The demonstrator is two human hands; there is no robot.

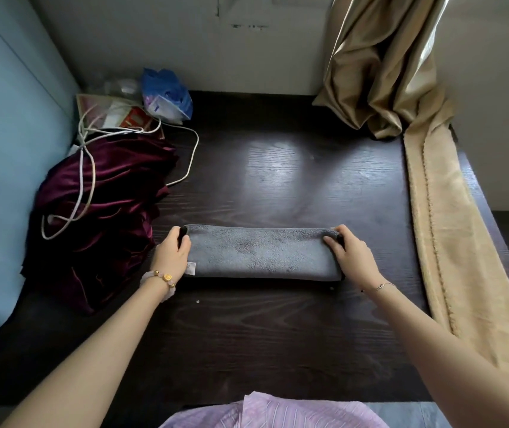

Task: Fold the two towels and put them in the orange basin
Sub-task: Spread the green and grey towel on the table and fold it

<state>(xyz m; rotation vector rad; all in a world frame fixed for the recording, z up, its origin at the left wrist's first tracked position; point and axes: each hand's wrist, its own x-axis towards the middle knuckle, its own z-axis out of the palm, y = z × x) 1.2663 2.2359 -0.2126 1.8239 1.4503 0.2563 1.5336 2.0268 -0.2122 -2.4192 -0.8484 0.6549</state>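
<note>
Pink striped cloth [265, 412] fills the bottom middle of the view, at the near edge of the dark wooden desk [277, 335]. Two bare forearms reach forward from either side of it. A grey towel [262, 254] lies folded into a long narrow band across the middle of the desk, with its long edges running left to right and a small white tag [190, 268] at its near left corner.

The left hand [171, 253], with a beaded bracelet [160, 278] on its wrist, grips the left end of the towel, its fingers curled round the far corner. The right hand [352, 254], with a thin chain [384, 285] on its wrist, grips the right end the same way, its fingers curled over the far corner.

Bare wood shows in a wide stretch beyond the towel as far as the wall, and in another stretch between the towel and the near edge. To the left, a heap of maroon velvet [101, 217] sits just beside the left hand, with a white cord [86, 168] looping over it and out onto the wood. Behind the heap, in the far left corner, lie a blue plastic bag [166, 94] and some papers [117, 112]. A pale blue panel [9, 149] bounds the left side.

On the right, a long tan fleecy cloth [450, 227] runs along the desk's right edge, apart from the right hand. A gold curtain [379, 72] bunches down onto the far right corner.
</note>
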